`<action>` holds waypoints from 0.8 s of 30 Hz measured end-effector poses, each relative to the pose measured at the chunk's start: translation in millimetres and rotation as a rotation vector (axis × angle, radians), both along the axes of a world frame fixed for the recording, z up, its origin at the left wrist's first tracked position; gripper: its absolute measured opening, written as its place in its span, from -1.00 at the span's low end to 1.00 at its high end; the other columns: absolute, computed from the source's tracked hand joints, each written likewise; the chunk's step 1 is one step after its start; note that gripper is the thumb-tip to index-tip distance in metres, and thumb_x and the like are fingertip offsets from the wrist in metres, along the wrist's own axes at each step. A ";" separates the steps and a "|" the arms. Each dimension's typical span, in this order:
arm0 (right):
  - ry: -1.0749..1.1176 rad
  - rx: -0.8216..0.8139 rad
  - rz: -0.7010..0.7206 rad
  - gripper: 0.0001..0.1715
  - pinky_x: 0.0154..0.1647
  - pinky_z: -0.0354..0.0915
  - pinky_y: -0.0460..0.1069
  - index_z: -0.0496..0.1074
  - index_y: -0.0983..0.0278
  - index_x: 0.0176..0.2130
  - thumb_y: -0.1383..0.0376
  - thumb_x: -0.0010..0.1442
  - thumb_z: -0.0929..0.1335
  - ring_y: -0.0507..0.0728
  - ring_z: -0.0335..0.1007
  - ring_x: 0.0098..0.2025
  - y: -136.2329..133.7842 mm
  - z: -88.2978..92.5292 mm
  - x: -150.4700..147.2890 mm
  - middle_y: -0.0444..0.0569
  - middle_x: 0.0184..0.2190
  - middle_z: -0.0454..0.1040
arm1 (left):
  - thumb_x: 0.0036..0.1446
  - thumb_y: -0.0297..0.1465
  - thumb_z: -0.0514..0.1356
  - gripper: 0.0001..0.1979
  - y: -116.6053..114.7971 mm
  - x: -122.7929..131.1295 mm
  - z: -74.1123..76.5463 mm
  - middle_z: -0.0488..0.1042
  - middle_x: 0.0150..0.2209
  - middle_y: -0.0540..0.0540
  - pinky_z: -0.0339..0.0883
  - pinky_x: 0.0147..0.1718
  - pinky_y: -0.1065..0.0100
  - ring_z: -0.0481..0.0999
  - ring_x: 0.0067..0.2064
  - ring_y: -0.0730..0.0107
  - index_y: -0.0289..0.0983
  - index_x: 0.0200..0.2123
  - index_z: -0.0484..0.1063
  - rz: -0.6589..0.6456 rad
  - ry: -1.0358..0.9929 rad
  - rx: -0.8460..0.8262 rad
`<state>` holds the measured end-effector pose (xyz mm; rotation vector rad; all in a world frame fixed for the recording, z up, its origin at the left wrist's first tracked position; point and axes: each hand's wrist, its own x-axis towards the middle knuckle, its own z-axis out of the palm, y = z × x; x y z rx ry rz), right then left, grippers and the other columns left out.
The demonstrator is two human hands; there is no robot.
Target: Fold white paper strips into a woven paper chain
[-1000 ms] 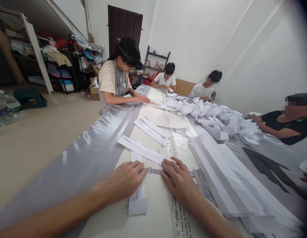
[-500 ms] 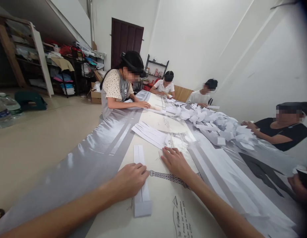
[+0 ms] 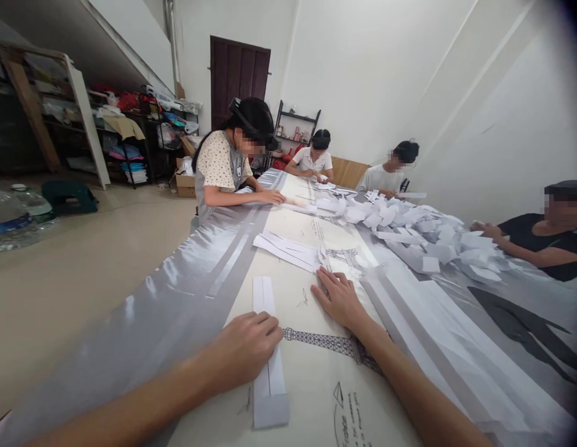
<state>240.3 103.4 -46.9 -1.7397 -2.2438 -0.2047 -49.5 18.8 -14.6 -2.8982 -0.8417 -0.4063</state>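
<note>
My left hand is closed, its fingers curled onto a long white paper strip. The strip lies lengthwise in front of me and has a dark line along it; its near end looks folded over. My fingertips partly hide the strip's edge. To the right, my right hand rests on the printed tablecloth with fingers spread, holding nothing. Its fingertips are close to the near end of several fanned white paper strips, whether touching I cannot tell.
Long white paper sheets lie to my right. Beyond them a heap of folded white paper pieces spreads along the table. Several people sit around the table, one at the left side. A dark flat item lies at the right.
The view has shifted slightly, so the table and strips appear a little to the right. A person's hand with a dark object has left the right edge. My hands keep nearly the same pose.
</note>
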 end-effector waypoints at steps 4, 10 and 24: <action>0.032 -0.005 -0.026 -0.31 0.21 0.18 0.29 0.08 0.27 0.41 0.05 0.44 0.14 0.39 0.17 0.28 -3.2 0.1 -1.5 0.05 0.43 0.11 | 0.35 -0.59 0.00 -0.78 1.8 -1.1 0.2 0.51 -0.22 -0.16 0.40 -0.20 0.25 0.52 -0.18 0.21 -0.30 -0.21 0.41 -0.024 -0.082 -0.004; 0.055 -0.008 -0.038 -0.30 0.23 0.17 0.28 0.04 0.31 0.42 0.07 0.44 0.13 0.38 0.15 0.30 -6.9 2.7 -4.1 0.12 0.39 0.19 | 0.36 -0.57 0.00 -0.78 4.5 -2.1 -4.6 0.52 -0.19 -0.18 0.41 -0.17 0.24 0.52 -0.15 0.20 -0.30 -0.16 0.44 -0.036 -0.110 -0.010; 0.017 0.043 -0.040 -0.40 0.23 0.26 0.20 0.21 0.36 0.33 0.19 0.41 0.15 0.32 0.20 0.33 -14.2 9.5 5.0 0.20 0.33 0.28 | 0.34 -0.57 0.01 -0.79 5.7 -3.7 1.6 0.50 -0.24 -0.15 0.40 -0.16 0.25 0.49 -0.16 0.22 -0.29 -0.22 0.42 -0.038 -0.083 -0.052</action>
